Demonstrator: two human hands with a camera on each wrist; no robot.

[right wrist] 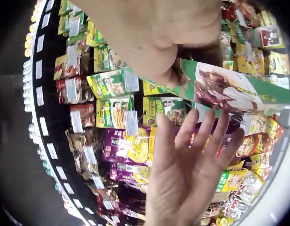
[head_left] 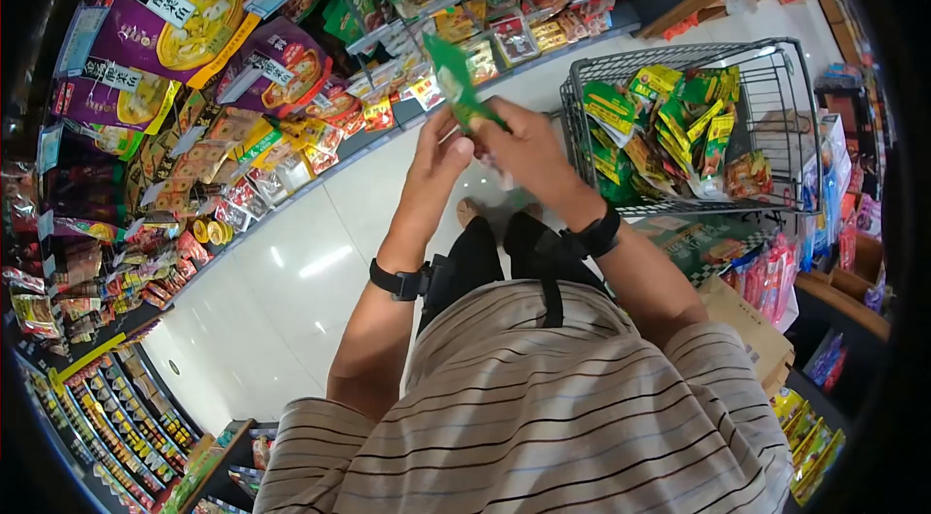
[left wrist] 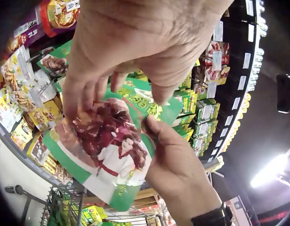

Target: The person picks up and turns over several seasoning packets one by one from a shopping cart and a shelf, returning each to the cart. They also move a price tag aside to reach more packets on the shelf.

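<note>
A green and white snack bag (head_left: 451,73) with a picture of dark red meat (left wrist: 100,129) is held up in front of the body. My right hand (head_left: 533,150) pinches one end of it, thumb on the printed side in the left wrist view. The fingers of my left hand (head_left: 436,150) are extended at the bag's edge; in the right wrist view that left hand (right wrist: 185,174) shows its palm with fingers spread. Beyond the hands, similar green bags (right wrist: 114,110) hang on the shelf.
A wire shopping cart (head_left: 795,53) with many green and yellow bags (head_left: 693,126) stands at the right. Shelves with large purple bags (head_left: 175,10) and small packets curve along the left and front. A cardboard box (head_left: 747,320) is by my right elbow. White floor (head_left: 320,272) lies between.
</note>
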